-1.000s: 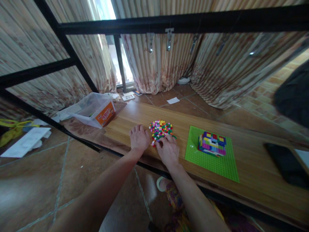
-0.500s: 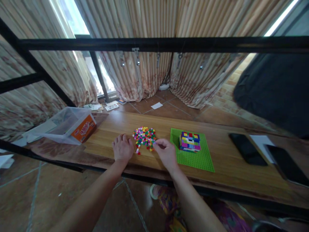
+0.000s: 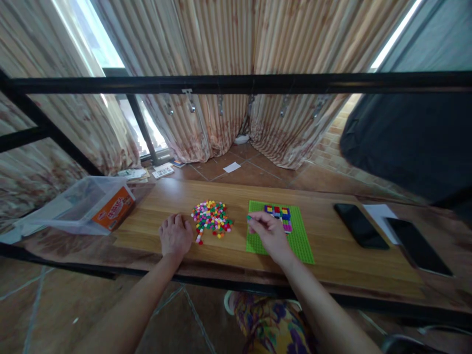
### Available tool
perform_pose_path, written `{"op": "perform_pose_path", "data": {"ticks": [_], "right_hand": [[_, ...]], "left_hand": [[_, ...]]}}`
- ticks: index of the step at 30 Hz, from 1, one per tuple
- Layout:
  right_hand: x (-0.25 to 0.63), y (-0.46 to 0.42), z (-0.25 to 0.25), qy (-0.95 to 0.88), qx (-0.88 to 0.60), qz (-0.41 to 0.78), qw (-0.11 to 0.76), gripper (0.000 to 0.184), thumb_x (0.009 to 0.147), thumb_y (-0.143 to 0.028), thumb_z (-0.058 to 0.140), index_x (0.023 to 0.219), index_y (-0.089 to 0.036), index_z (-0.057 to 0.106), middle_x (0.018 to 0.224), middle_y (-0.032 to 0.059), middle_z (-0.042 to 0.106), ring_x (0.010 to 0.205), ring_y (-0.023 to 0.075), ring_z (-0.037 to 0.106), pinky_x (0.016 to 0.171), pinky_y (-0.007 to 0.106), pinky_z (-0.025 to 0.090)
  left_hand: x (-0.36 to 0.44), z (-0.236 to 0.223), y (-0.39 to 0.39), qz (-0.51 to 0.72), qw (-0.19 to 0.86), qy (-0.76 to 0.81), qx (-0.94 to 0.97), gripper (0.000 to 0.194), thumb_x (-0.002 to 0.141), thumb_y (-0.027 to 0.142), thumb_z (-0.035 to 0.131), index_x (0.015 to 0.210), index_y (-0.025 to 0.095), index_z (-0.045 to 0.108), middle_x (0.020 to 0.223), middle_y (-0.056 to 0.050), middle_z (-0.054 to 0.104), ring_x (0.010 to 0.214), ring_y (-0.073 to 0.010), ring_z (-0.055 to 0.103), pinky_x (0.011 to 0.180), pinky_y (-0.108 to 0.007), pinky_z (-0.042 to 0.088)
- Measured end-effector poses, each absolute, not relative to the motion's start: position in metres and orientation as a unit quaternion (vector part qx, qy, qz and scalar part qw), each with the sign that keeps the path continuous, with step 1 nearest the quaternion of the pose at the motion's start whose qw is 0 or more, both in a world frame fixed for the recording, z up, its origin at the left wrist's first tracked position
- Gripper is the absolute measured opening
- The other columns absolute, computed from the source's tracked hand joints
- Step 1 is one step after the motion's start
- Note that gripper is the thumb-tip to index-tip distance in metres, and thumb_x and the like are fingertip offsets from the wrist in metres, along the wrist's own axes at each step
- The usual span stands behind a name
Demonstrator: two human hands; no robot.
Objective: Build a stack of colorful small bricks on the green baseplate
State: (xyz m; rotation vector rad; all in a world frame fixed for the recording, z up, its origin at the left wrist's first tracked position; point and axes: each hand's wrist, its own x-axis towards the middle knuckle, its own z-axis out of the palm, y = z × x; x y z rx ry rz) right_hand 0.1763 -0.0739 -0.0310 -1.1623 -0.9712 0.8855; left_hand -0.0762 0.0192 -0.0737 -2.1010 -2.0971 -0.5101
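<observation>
My right hand (image 3: 271, 233) pinches a small green building brick (image 3: 249, 218) between thumb and fingers. It hovers over the left part of the green baseplate (image 3: 302, 248), hiding some of the multicoloured brick structure (image 3: 277, 210) built there. Left of the plate, a loose pile of small coloured bricks (image 3: 211, 216) lies on the wooden board, with a short string of them trailing toward me. Beside that pile, my left hand (image 3: 175, 237) rests palm down on the board with its fingers stretched out and holds nothing.
A clear plastic bin (image 3: 86, 204) with an orange label stands at the left end. To the right lie two dark phones (image 3: 361, 226) and a sheet of white paper (image 3: 379, 221). A black metal bar (image 3: 236, 83) crosses above the far side.
My right hand has moved right from the brick pile to the baseplate, carrying a small green brick. My left hand stays on the board beside the pile. The view has shifted slightly.
</observation>
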Motion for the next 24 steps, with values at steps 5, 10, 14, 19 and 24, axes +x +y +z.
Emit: {"op": "perform_pose_path", "data": {"ticks": [5, 10, 14, 19, 24], "right_hand": [[0.165, -0.079, -0.037, -0.331, -0.485, 0.475, 0.656, 0.032, 0.065, -0.044, 0.083, 0.082, -0.021, 0.07, 0.065, -0.0027, 0.067, 0.056, 0.0119, 0.061, 0.056, 0.026, 0.051], [0.14, -0.082, -0.04, -0.299, -0.421, 0.593, 0.618, 0.038, 0.063, -0.047, 0.086, 0.084, -0.021, 0.068, 0.076, 0.0016, 0.075, 0.057, 0.0124, 0.065, 0.056, 0.027, 0.054], [0.134, -0.084, -0.047, -0.241, -0.393, 0.65, 0.605, 0.04, 0.061, -0.041, 0.089, 0.09, -0.02, 0.072, 0.078, 0.0019, 0.076, 0.059, 0.0112, 0.066, 0.058, 0.025, 0.055], [0.145, -0.086, -0.056, -0.212, -0.38, 0.672, 0.599, 0.036, 0.064, -0.033, 0.089, 0.095, -0.02, 0.077, 0.085, 0.004, 0.078, 0.07, 0.0127, 0.071, 0.069, 0.025, 0.059], [0.147, -0.086, -0.058, -0.193, -0.373, 0.682, 0.598, 0.032, 0.062, -0.03, 0.09, 0.088, -0.019, 0.075, 0.086, 0.0051, 0.079, 0.072, 0.0143, 0.073, 0.07, 0.027, 0.06]], "left_hand": [[-0.078, -0.075, 0.022, -0.162, 0.07, -0.695, -0.698, 0.04, 0.095, 0.03, 0.042, 0.12, 0.009, 0.066, 0.128, -0.019, 0.064, 0.118, -0.0349, 0.056, 0.101, -0.047, 0.044], [-0.079, -0.076, 0.023, -0.157, 0.069, -0.694, -0.699, 0.041, 0.095, 0.03, 0.042, 0.122, 0.009, 0.065, 0.127, -0.02, 0.064, 0.118, -0.0351, 0.056, 0.101, -0.048, 0.044], [-0.078, -0.075, 0.021, -0.158, 0.066, -0.695, -0.698, 0.04, 0.094, 0.029, 0.043, 0.122, 0.01, 0.065, 0.126, -0.018, 0.065, 0.119, -0.0341, 0.056, 0.102, -0.047, 0.043], [-0.077, -0.075, 0.02, -0.162, 0.057, -0.698, -0.695, 0.039, 0.094, 0.029, 0.044, 0.123, 0.011, 0.064, 0.127, -0.018, 0.064, 0.119, -0.0336, 0.056, 0.101, -0.047, 0.044], [-0.077, -0.075, 0.02, -0.167, 0.055, -0.7, -0.692, 0.038, 0.094, 0.028, 0.045, 0.122, 0.012, 0.065, 0.127, -0.018, 0.064, 0.119, -0.0334, 0.056, 0.101, -0.047, 0.044]]}}
